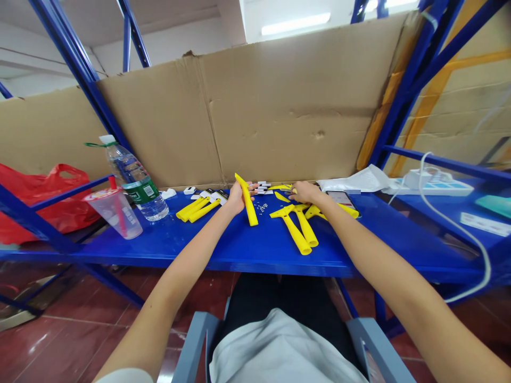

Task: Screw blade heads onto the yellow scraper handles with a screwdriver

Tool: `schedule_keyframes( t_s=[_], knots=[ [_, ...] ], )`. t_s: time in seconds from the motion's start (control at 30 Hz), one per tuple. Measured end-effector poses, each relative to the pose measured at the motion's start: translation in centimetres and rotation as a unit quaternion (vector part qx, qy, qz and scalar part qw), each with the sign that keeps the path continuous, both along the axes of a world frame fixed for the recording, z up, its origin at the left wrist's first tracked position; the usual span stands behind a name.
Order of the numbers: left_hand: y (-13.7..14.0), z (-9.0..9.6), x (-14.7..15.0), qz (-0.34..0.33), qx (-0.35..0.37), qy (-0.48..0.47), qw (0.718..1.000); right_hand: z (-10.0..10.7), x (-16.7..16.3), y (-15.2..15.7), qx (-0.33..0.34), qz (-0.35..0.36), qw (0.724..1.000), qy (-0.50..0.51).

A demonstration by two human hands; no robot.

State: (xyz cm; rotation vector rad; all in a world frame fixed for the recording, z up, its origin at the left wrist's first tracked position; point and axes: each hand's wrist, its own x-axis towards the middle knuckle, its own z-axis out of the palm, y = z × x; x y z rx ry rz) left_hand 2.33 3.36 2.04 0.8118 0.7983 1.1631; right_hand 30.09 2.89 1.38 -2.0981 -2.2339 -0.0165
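Observation:
My left hand [237, 199] is closed around a yellow plastic scraper handle [249, 205], which stands tilted above the blue shelf. My right hand [305, 192] is at the back of the shelf, its fingers bent down among thin yellow plastic pieces [281, 197]; what its fingertips pinch is hidden. Between the hands lie small scattered screws [262, 207] and several small white-and-black packs [265, 187]. Just in front of my right hand lie several T-shaped yellow scraper handles [297, 232]. Left of my left hand rest yellow scrapers [198, 206] with black-and-white ends.
A water bottle [138, 181] and a plastic cup [115, 211] with a red straw stand at left, beside a red bag [51, 199]. Cardboard [295, 117] walls the back. At right are a white plastic bag [359, 179], a phone-like device [340, 199], a power strip [435, 187] and a white cable [459, 227].

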Motion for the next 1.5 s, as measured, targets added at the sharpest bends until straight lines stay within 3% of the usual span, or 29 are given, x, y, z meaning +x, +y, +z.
schedule_keyframes(
  t_s=[0.3,0.63,0.9,1.13,1.5],
  knots=[
    [-0.1,0.0,0.2,-0.012,-0.002,-0.007,1.000,1.3,-0.3,-0.7,-0.040,0.025,0.999,-0.006],
    [-1.7,0.9,0.5,-0.043,0.031,0.011,0.999,1.5,0.1,-1.3,-0.012,0.003,1.000,0.015],
    [-1.1,-0.4,0.8,-0.045,0.072,0.039,0.996,0.7,1.1,-0.1,0.057,-0.029,0.998,0.023],
    [-0.8,-0.9,0.8,-0.054,0.084,0.046,0.994,0.4,0.8,0.0,0.018,0.000,1.000,-0.005],
    [-1.3,-0.8,1.1,-0.058,0.095,0.058,0.992,0.6,-0.5,-0.8,0.055,0.001,0.998,-0.017]
  ],
)
